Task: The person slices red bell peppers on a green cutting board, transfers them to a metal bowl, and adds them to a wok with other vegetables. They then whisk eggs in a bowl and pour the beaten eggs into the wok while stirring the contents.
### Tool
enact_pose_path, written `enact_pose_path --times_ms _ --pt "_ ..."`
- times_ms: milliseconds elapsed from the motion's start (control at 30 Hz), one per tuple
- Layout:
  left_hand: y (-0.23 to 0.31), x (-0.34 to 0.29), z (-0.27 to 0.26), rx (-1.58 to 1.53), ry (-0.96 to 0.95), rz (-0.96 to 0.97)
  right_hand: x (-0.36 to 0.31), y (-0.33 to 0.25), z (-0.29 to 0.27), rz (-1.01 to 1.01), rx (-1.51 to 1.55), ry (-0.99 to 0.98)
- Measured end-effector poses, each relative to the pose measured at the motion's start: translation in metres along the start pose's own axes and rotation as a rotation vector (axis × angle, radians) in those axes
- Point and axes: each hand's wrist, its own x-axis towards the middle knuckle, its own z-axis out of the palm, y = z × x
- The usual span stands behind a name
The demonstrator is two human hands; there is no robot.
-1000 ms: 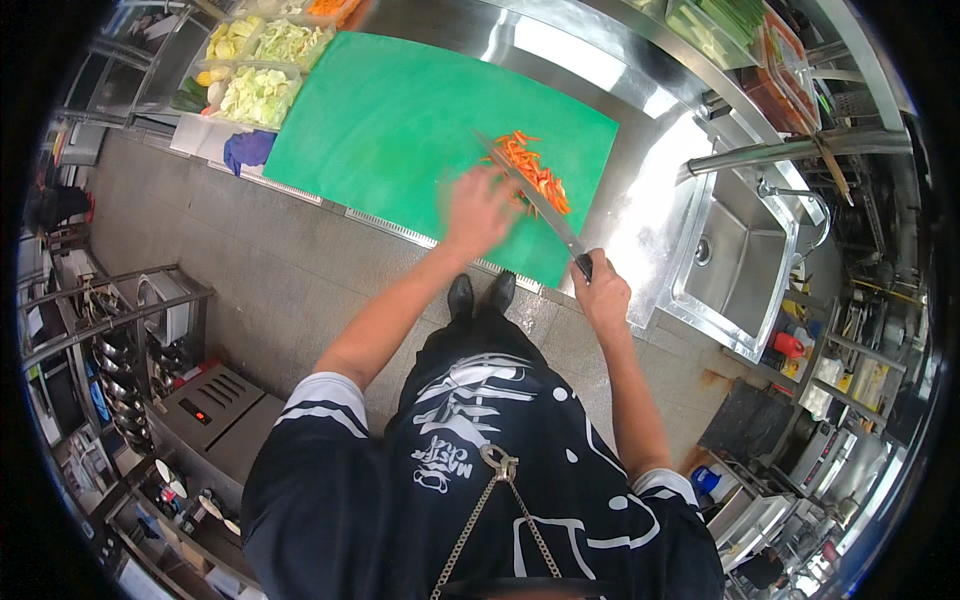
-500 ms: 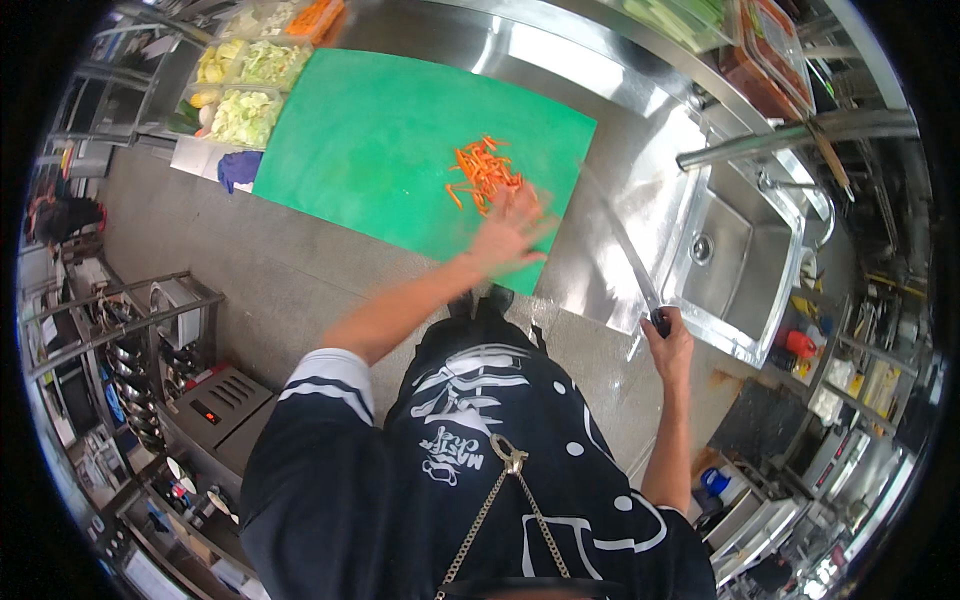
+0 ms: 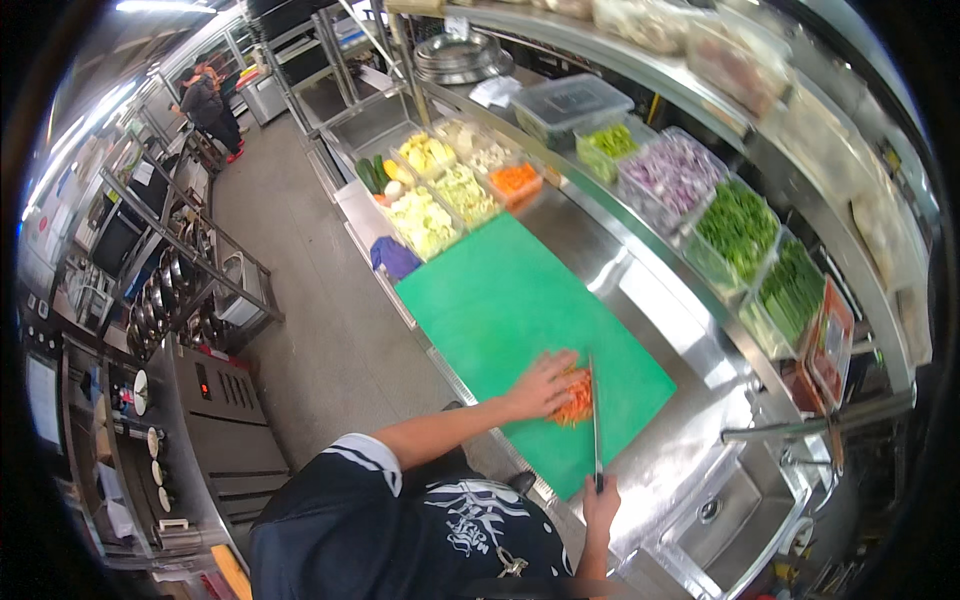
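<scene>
A small heap of orange carrot strips (image 3: 573, 404) lies on the green cutting board (image 3: 495, 305), toward its near right part. My left hand (image 3: 541, 386) rests against the heap's left side, fingers stretched out and slightly blurred. On the heap's other side stands a long knife (image 3: 597, 425), its blade along the strips and its tip pointing away from me. The dark handle is in my right hand (image 3: 601, 506), fingers wrapped round it at the board's near edge.
Tubs of cut vegetables, including chopped cabbage (image 3: 421, 222) and carrot (image 3: 515, 181), stand beyond the board by a purple cloth (image 3: 394, 258). A raised shelf at right holds red onion (image 3: 672, 172) and greens (image 3: 738, 230). A steel sink (image 3: 712, 512) lies right. People (image 3: 207, 110) stand far off.
The view has swung toward the shelf and tubs. My right hand has brought the knife from beside the sink onto the board, next to the carrots. My left hand now presses against the heap.
</scene>
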Motion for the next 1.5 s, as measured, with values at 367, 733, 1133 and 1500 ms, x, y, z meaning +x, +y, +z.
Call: enact_pose_path --times_ms 367,733,1133,1500 --pt "-0.479 0.298 -0.377 0.318 0.599 -0.573 0.095 -0.05 0.033 -0.121 -0.532 0.518" --pt "-0.546 0.482 -0.443 0.945 -0.458 -0.092 -0.028 -0.226 0.126 0.102 -0.347 0.458" --pt "-0.574 0.511 -0.443 0.963 -0.392 0.034 -0.027 -0.297 0.15 0.146 -0.241 0.453" --pt "-0.443 0.311 -0.454 0.44 -0.069 0.395 0.03 -0.329 0.153 0.015 -0.005 0.313"
